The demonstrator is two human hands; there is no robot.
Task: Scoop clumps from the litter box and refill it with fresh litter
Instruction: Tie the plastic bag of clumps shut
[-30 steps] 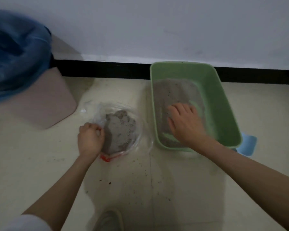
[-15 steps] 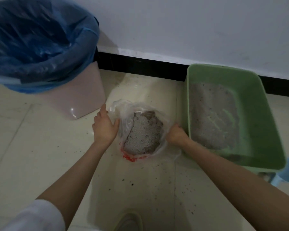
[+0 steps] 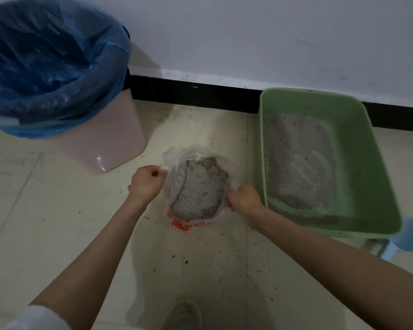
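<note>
1. Two hands hold a clear plastic bag [image 3: 177,160] of pale grey litter [image 3: 200,189] on the tiled floor [image 3: 57,222].
2. The left hand [image 3: 146,184] has its fingers clenched on the bag's left rim, pinching the film.
3. The right hand [image 3: 244,200] grasps the bag's right rim, its fingers curled into the plastic.
4. The bag's mouth is spread between them, with red print showing at its near edge.
5. A green litter box [image 3: 367,163] sits just right of the bag, against the wall, with a thin layer of grey litter and bare green streaks.
6. A pink bin [image 3: 105,144] lined with a blue bag [image 3: 45,67] stands at the far left.
7. A light blue scoop [image 3: 405,239] lies beside the box's near right corner.
8. Loose grains speckle the floor.
</note>
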